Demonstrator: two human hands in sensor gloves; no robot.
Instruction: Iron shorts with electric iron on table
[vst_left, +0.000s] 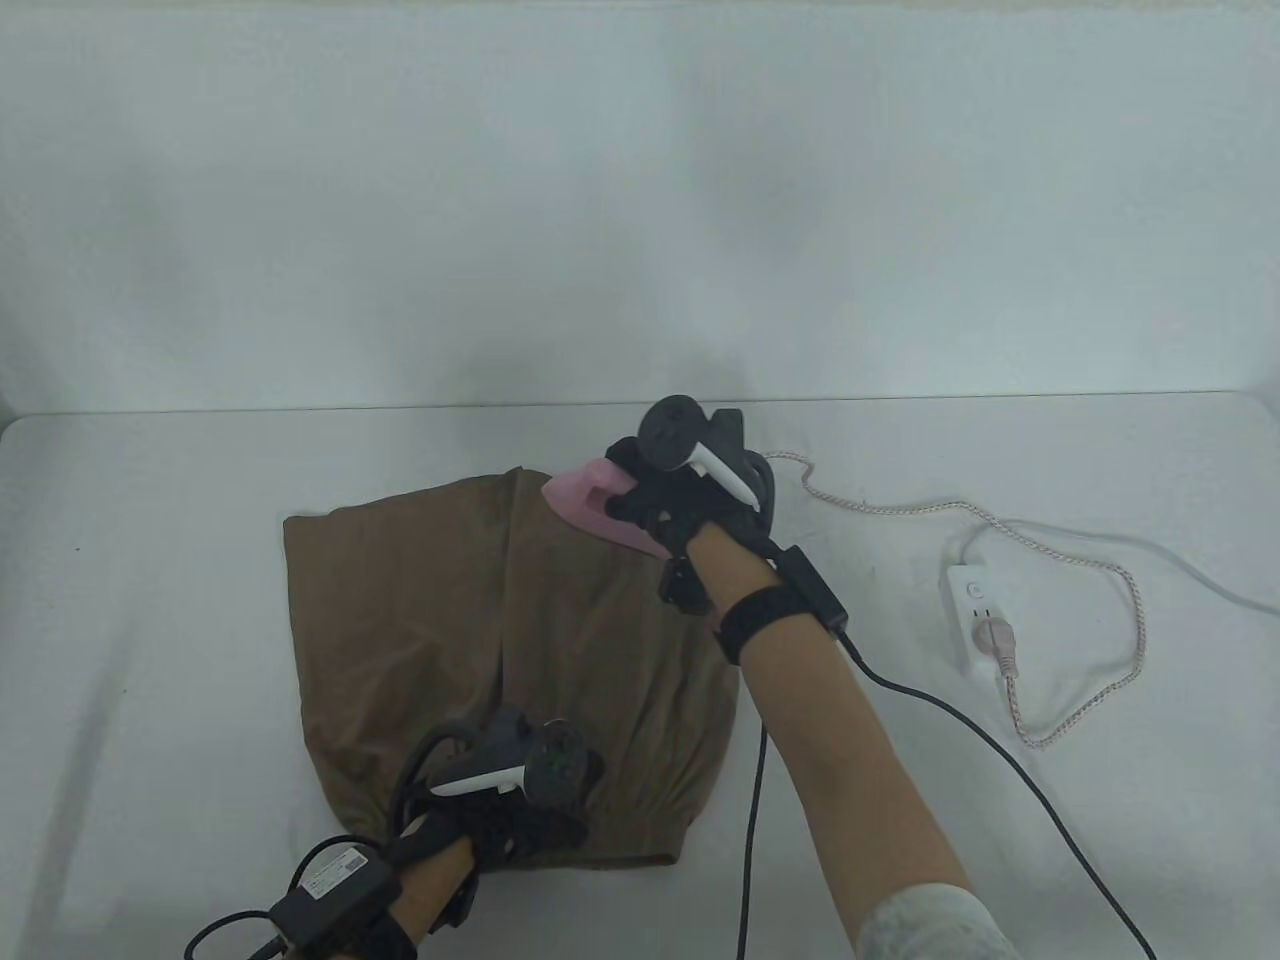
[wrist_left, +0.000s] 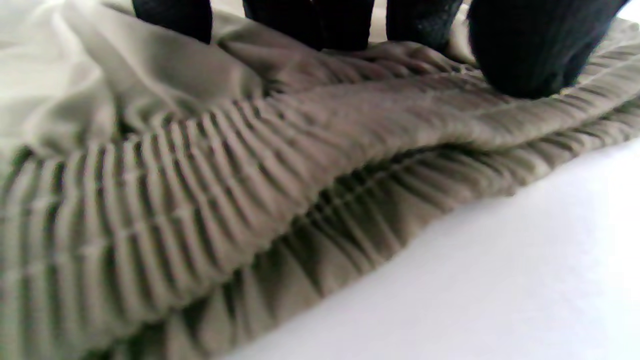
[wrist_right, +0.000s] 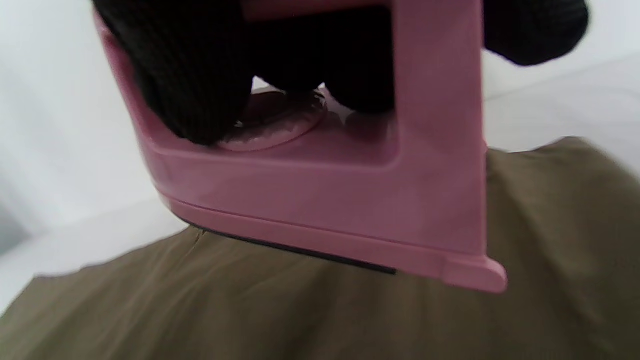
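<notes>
Olive-brown shorts (vst_left: 480, 640) lie flat on the white table, waistband toward the near edge. My right hand (vst_left: 665, 495) grips the handle of a pink electric iron (vst_left: 590, 505) whose soleplate rests on the far right leg of the shorts. In the right wrist view the iron (wrist_right: 320, 200) sits on the fabric (wrist_right: 300, 310) with my gloved fingers (wrist_right: 195, 75) wrapped through its handle. My left hand (vst_left: 520, 815) presses down on the elastic waistband; in the left wrist view its fingertips (wrist_left: 530, 55) rest on the ribbed waistband (wrist_left: 200, 200).
A white power strip (vst_left: 985, 615) lies at the right with the iron's pink plug (vst_left: 1000, 645) in it; the braided cord (vst_left: 1090, 600) loops across the table to the iron. Black glove cables (vst_left: 960, 730) trail from both wrists. A white wall stands behind the table.
</notes>
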